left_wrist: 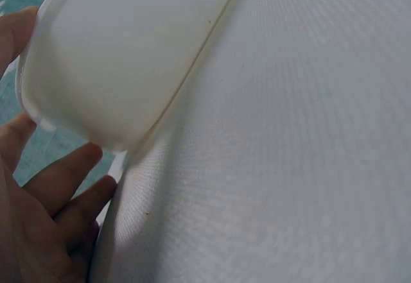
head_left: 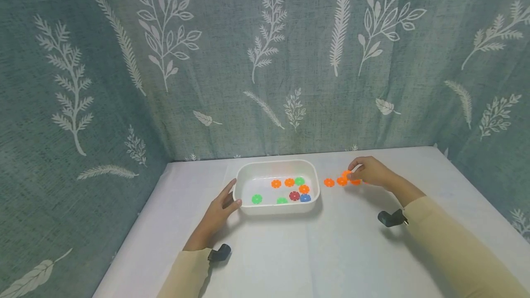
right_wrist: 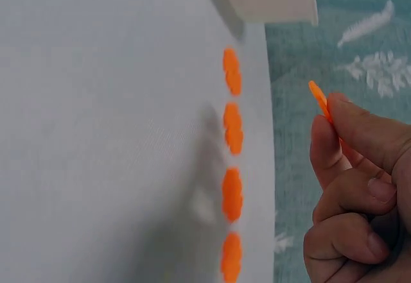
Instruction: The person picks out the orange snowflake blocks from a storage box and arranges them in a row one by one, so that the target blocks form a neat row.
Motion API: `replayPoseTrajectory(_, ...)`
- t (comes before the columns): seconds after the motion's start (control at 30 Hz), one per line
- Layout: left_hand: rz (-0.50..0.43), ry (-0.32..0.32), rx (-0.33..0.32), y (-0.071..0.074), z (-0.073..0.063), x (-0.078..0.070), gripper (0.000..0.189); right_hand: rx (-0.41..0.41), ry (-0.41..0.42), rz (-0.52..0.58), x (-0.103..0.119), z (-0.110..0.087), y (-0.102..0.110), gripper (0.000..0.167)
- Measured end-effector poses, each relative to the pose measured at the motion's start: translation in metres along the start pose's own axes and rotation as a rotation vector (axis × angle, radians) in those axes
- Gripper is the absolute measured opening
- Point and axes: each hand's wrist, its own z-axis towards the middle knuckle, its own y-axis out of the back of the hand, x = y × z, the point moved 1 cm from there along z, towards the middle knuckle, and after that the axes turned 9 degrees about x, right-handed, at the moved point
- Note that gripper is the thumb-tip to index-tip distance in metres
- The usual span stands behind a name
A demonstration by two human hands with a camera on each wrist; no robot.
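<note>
My right hand (head_left: 370,171) pinches an orange notched plastic disc (right_wrist: 316,95) between thumb and fingertips, above the table. Below it a row of similar orange discs (head_left: 329,182) lies flat on the cloth, partly covered by the hand in the head view. To their left stands a white plastic tub (head_left: 271,209). My left hand (head_left: 217,210) rests at the tub's left end, thumb at the near corner and extended fingers along the end. Inside the tub lie orange discs (head_left: 276,184), green discs (head_left: 257,199), a dark red disc (head_left: 294,196) and a blue disc (head_left: 305,197).
A white cloth (head_left: 273,256) covers the table. Green-blue curtains (head_left: 232,59) with white leaf prints stand behind it and at both sides. Each wrist carries a small black device (head_left: 391,218), just at the end of a beige sleeve (head_left: 451,247).
</note>
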Motion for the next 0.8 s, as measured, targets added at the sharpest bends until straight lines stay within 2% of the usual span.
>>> replayPoseTrajectory(0.4,0.004,0.008,-0.006,-0.001,0.000,0.001,0.075,-0.066,-0.050,-0.001,-0.040,-0.008,0.014,0.037)
replayPoseTrajectory(0.8,0.025,0.030,-0.016,-0.001,0.003,0.002,0.074,-0.121,-0.125,-0.005,-0.068,-0.019,0.028,0.042)
